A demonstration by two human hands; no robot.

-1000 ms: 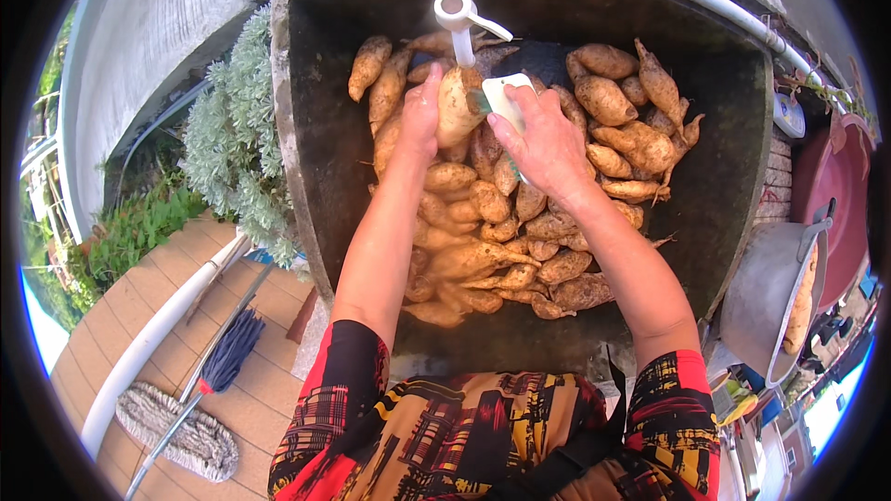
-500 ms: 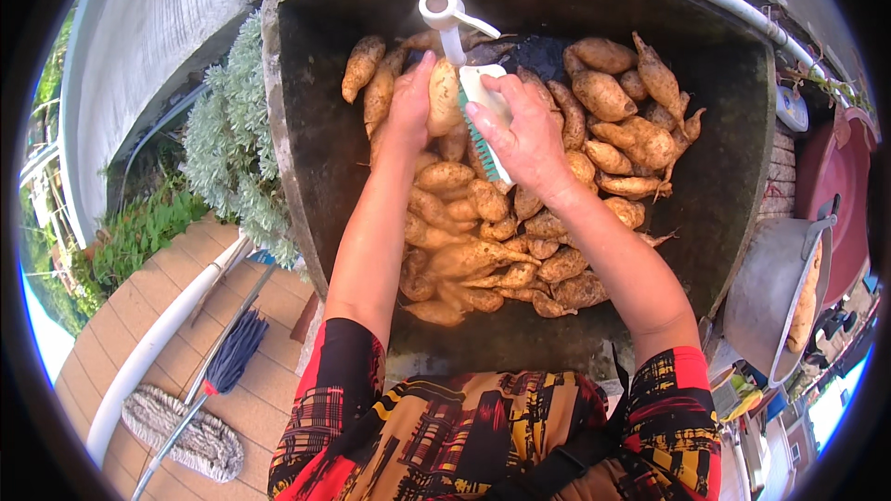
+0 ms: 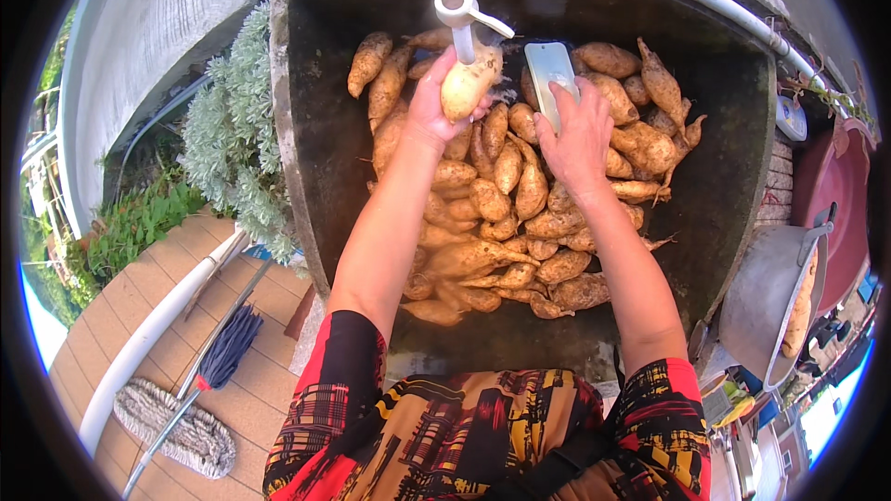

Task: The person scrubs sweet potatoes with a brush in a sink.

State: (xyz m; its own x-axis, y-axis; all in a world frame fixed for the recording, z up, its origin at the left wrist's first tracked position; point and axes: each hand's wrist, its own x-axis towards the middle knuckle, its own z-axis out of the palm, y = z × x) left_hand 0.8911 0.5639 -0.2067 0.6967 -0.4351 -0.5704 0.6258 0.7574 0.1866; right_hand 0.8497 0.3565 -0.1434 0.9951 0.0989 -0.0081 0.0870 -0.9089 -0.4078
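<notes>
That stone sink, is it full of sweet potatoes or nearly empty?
Well filled: the stone sink holds a heap of sweet potatoes covering most of its floor, from the tap to the near wall.

Rough concrete sink (image 3: 306,130); wet, glossy sweet potato (image 3: 469,83); seemingly plastic brush (image 3: 549,74); dull metal pot (image 3: 766,301).

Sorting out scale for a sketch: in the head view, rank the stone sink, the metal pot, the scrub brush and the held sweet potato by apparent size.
1. stone sink
2. metal pot
3. and 4. sweet potato in the left hand and scrub brush in the right hand look alike; unranked.
</notes>
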